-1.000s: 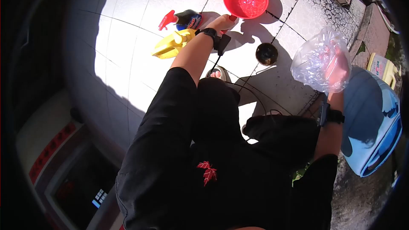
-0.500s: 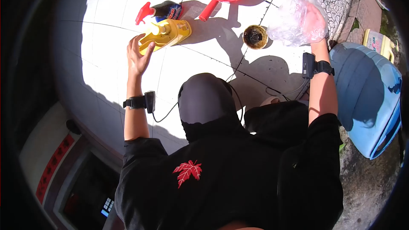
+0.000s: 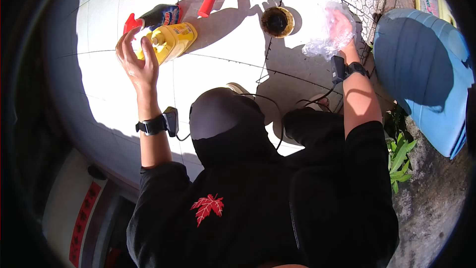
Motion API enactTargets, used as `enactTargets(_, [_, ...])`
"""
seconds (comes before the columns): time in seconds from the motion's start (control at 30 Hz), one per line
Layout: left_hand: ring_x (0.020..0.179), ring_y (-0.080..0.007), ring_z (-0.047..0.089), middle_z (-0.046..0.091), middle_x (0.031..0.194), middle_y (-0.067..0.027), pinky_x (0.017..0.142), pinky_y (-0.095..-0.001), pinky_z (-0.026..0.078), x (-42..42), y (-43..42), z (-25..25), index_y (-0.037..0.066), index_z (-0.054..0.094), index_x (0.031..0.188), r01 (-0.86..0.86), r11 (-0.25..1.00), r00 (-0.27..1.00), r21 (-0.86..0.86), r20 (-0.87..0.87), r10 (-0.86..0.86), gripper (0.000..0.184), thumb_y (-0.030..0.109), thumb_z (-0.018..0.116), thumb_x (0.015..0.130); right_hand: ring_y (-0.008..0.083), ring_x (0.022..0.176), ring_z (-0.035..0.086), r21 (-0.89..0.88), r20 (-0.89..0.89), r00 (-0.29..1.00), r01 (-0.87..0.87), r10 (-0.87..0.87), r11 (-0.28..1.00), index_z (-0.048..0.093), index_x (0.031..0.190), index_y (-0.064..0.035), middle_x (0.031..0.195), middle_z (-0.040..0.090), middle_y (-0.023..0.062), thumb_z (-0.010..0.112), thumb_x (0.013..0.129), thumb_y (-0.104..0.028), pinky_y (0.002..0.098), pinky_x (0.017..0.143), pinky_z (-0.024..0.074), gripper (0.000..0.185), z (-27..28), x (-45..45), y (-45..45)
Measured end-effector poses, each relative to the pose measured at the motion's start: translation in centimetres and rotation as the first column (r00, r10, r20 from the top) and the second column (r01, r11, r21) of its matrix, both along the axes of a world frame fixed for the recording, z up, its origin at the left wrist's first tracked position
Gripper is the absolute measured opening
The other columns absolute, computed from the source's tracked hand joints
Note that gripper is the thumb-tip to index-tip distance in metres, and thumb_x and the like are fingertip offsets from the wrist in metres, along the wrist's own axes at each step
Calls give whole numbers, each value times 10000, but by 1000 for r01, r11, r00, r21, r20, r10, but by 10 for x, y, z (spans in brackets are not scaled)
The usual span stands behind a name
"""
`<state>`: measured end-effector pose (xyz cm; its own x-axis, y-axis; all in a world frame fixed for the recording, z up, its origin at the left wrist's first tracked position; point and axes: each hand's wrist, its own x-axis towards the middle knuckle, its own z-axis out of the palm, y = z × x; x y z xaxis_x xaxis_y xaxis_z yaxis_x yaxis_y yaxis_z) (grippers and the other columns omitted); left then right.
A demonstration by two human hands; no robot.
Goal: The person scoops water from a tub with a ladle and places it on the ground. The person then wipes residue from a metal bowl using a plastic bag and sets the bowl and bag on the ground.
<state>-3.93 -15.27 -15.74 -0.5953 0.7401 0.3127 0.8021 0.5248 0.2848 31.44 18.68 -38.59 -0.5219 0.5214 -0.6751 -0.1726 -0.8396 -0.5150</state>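
My left hand (image 3: 137, 62) is at the near end of a yellow pump bottle (image 3: 179, 39), its fingers curved and spread apart. Whether the fingertips touch the bottle I cannot tell. Just behind lies a dark spray bottle (image 3: 162, 15) with a red trigger head. On the right, a crumpled clear plastic bag (image 3: 322, 40) is around my right hand (image 3: 341, 27), which appears closed on it; glare and plastic blur the fingers. Between the hands, nearer the right, a round tin-like container (image 3: 277, 22) with a dark inside stands on the tiles.
A red dipper (image 3: 209, 2) lies at the far edge, partly cut off. Along the right are a large blue plastic barrel (image 3: 416, 59) and a pale yellow jug (image 3: 436, 6). Green leaves (image 3: 400, 161) grow beside the tiled floor (image 3: 208, 82). Cables run from both wrist straps.
The whole view has shifted, with the floor objects now farther left and up. My right hand and the bag are lower, and the bag looks more bunched. My left hand remains by the yellow bottle.
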Motion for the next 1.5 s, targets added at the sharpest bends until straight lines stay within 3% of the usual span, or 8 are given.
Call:
enactTargets(0.17, [756, -223, 625, 638, 906, -113, 667, -312, 500, 41, 44, 41, 66, 620, 991, 301, 918, 852, -257, 505, -138, 147, 91, 555, 861, 200, 1017, 560, -17, 117, 993, -4, 6, 1000, 528, 1194, 5, 1150, 584, 97, 467, 924, -252, 307, 879, 455, 378, 24, -30, -37])
enactTargets(0.3, [710, -192, 597, 635, 877, -91, 628, -307, 482, 13, 5, 29, 54, 612, 970, 213, 916, 843, -339, 539, 4, 122, 85, 560, 864, 208, 1040, 547, 0, 163, 986, 34, -34, 999, 495, 1228, 21, 1179, 561, 96, 397, 949, -201, 297, 890, 453, 370, 34, -40, -52])
enactTargets(0.4, [672, -134, 487, 603, 847, -73, 628, -298, 436, -13, -42, 30, 19, 549, 1030, -230, 968, 925, 100, 333, 185, 253, 216, 590, 876, 213, 1045, 544, 38, 54, 999, 6, -8, 999, 483, 1241, 29, 1182, 554, 114, 362, 947, -180, 296, 907, 454, 381, 14, -30, -55])
enactTargets(0.63, [925, -280, 639, 643, 936, -170, 767, -407, 521, -22, -44, -30, 28, 503, 1103, -140, 987, 927, -80, 339, 159, 387, 335, 592, 884, 178, 849, 585, -67, 77, 990, 120, -115, 990, 567, 1152, -48, 1023, 609, 46, 517, 899, -277, 314, 743, 490, 344, -25, -1, -60])
enactTargets(0.83, [894, -178, 584, 587, 969, -106, 770, -316, 481, -40, -60, -53, -1, 501, 1112, -98, 991, 860, 96, 509, 36, 352, 289, 554, 921, 201, 1104, 518, 109, 703, 613, -594, 361, 797, 479, 1292, -107, 1218, 556, 72, 636, 799, -476, 342, 929, 392, 636, -79, -38, -105])
enactTargets(1.1, [990, -145, 524, 562, 1013, -88, 886, -278, 400, -62, -50, -21, 12, 506, 1097, -21, 1000, 477, -13, 879, 21, 312, 287, 503, 949, 294, 1110, 536, 252, 935, 337, -853, 113, 458, 456, 1300, -80, 1237, 540, 175, 557, 855, -433, 368, 921, 415, 577, -48, -70, -126])
enactTargets(1.27, [949, -145, 544, 584, 980, -85, 853, -289, 441, -63, -53, -25, 33, 516, 1018, -59, 998, 444, 37, 896, -7, 274, 292, 527, 929, 312, 857, 620, 682, 690, 723, -668, 44, 297, 578, 1066, -46, 911, 649, 159, 624, 805, -274, 385, 751, 476, 349, 31, -122, -151])
enactTargets(1.5, [992, -157, 563, 591, 1050, -77, 878, -309, 444, -82, -56, -29, 67, 560, 1059, 82, 996, 482, -46, 876, 0, 275, 306, 526, 926, 238, 735, 584, 704, 566, 755, -651, 331, 284, 574, 989, -14, 810, 620, 135, 648, 793, -247, 356, 686, 465, 313, 84, -223, -187])
